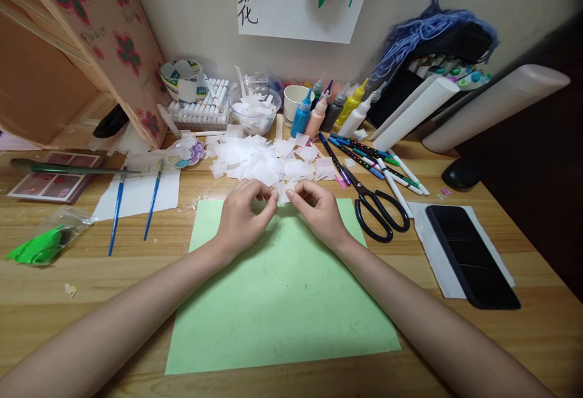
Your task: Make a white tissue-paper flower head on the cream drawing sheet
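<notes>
Above the far edge of a green paper sheet (282, 301), my left hand (243, 216) and my right hand (319, 212) are close together, each in a pinch. Between their fingertips is a small piece of thin white paper (283, 193), gripped from both sides. Just beyond lies a loose heap of similar white paper pieces (259, 158), so the outline of the held one is hard to make out. Black-handled scissors (376, 209) rest to the right of my right hand, overlapping the sheet's corner.
Paint bottles (314, 115), a bowl of white scraps (255, 109) and markers (373, 155) line the back. Two blue paintbrushes (152, 200) lie left on white paper. A phone (471, 255) is at right. A flower-painted cardboard box (104, 39) stands back left.
</notes>
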The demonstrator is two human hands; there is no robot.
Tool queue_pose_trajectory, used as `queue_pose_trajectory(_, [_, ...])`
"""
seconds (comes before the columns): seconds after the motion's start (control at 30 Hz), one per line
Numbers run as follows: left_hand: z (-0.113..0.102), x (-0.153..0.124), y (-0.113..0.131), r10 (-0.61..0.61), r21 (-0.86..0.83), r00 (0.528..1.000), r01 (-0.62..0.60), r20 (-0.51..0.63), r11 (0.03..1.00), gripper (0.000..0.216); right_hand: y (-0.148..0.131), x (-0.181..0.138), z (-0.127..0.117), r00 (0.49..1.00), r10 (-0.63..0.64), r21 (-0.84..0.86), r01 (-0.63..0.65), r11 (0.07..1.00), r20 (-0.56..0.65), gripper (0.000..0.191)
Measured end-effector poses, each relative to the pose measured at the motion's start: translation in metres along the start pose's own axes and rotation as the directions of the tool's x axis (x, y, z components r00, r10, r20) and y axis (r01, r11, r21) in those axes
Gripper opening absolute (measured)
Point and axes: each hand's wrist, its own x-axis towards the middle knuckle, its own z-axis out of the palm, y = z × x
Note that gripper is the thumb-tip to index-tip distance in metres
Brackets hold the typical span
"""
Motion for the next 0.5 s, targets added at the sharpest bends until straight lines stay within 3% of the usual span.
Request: queue_pose_trajectory(0.5, [-0.0009, 0.0032, -0.0037, -0.256, -0.157, 0.966, 0.246, -0.042, 0.956, 0.02, 0.003, 0.0025, -0.0003, 0.997, 0.036, 0.057, -0.032, 0.998, -0.064, 0.027])
